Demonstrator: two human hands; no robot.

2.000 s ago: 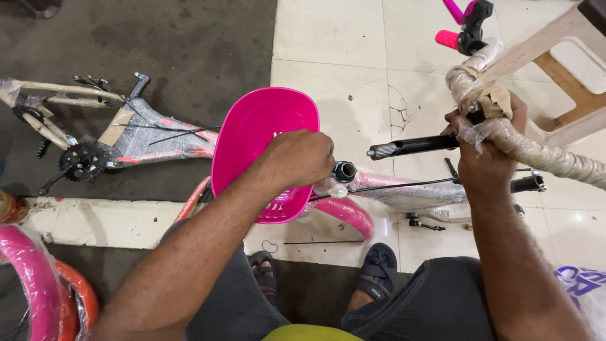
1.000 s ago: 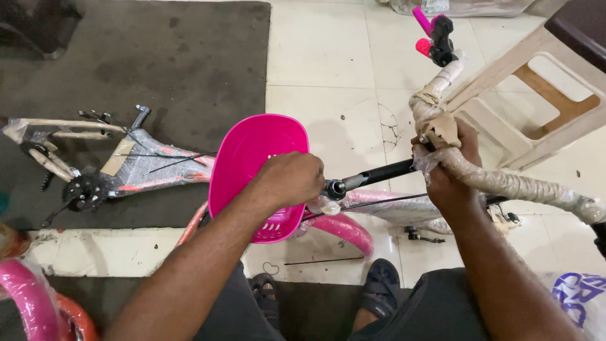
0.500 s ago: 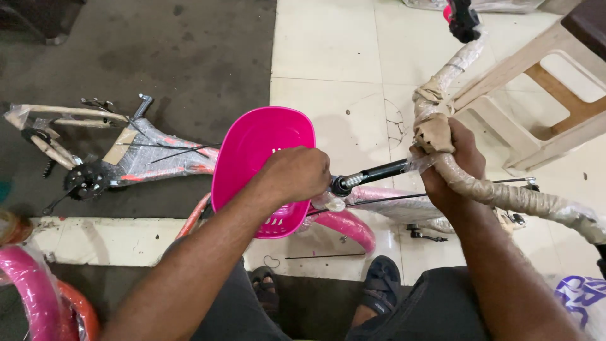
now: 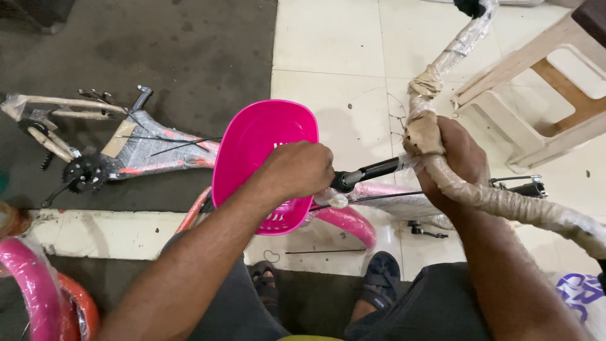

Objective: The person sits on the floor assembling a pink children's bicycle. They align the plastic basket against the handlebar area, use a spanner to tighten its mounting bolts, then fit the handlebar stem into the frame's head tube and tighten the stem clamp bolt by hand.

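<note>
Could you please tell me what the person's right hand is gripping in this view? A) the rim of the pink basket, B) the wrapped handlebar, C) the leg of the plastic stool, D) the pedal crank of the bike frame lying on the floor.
B: the right hand is closed around the wrapped handlebar, near its middle, while the left hand rests by the pink basket.

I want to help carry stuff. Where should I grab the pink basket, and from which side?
Take the pink basket by its thick rolled rim on the far left edge, coming from the side away from the person. That edge is bare and curves outward, so fingers can hook under it. The near right side is covered by the left hand and crowded by the black stem.
</note>
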